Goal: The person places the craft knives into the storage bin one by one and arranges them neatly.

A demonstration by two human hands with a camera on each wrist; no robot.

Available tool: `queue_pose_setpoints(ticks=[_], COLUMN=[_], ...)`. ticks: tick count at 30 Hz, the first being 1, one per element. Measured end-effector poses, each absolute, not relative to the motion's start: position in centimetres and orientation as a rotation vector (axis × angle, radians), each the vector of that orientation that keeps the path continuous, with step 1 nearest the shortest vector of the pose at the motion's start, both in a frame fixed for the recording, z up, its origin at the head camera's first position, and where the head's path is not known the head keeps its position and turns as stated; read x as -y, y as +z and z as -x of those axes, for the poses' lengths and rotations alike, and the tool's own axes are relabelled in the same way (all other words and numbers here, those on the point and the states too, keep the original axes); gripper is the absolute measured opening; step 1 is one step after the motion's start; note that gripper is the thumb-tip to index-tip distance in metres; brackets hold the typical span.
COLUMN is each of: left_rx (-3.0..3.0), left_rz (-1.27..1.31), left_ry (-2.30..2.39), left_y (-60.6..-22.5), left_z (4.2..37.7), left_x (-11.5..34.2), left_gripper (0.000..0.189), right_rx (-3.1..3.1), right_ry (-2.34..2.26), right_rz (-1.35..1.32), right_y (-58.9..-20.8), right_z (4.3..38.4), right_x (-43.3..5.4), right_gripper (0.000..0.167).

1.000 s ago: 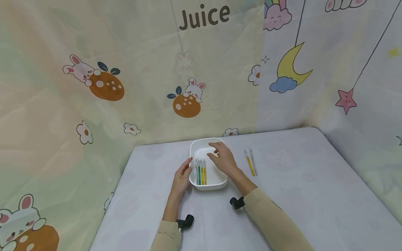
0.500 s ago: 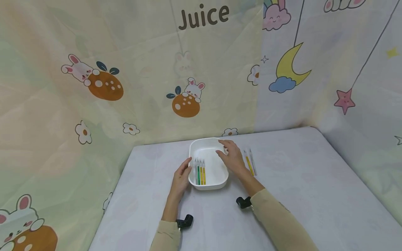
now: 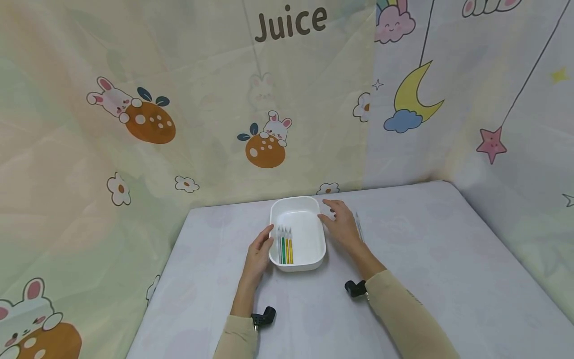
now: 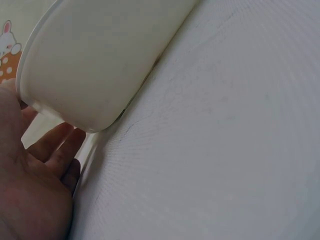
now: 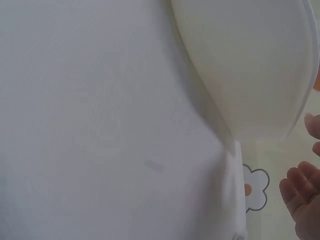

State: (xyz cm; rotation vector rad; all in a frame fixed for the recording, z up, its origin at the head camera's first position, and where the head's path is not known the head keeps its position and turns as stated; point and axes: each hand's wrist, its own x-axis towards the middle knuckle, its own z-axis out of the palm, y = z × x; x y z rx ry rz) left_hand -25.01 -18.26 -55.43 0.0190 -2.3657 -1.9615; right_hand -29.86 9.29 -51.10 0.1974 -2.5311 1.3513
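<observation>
A white rounded tray (image 3: 309, 242) lies on the table, with several slim pencil-like sticks (image 3: 285, 250) side by side in its left part. They are silver, green and yellow, with pale pointed ends. My left hand (image 3: 257, 254) rests against the tray's left side; in the left wrist view its relaxed fingers (image 4: 62, 150) touch the outer wall. Just right of the tray's rim, my right hand (image 3: 343, 227) hovers with spread, slightly bent fingers and nothing in them. Beyond it, part of a silver stick (image 3: 359, 227) shows on the table.
A pale cloth covers the table (image 3: 426, 259). Behind it hangs a printed curtain (image 3: 202, 99) with rabbits, oranges and flowers. A black wrist camera (image 3: 264, 317) sits on the left forearm, another camera (image 3: 356, 288) on the right.
My right hand has moved right, from above the tray to just outside its right rim, and now covers the yellow stick on the table. The left hand and tray hold still.
</observation>
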Motion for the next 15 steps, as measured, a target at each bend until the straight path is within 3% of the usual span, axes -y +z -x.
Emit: queue_pose_setpoints(ticks=[15], left_rx=[2.376], left_rz=[-0.042], left_ry=[-1.970], left_y=[-55.5], left_z=[25.0], left_x=[18.3], left_gripper=[0.038], right_rx=[2.567], right_ry=[1.306], right_rz=[-0.146], right_y=[-52.1], right_z=[30.1], right_x=[-11.5], right_gripper=[0.053])
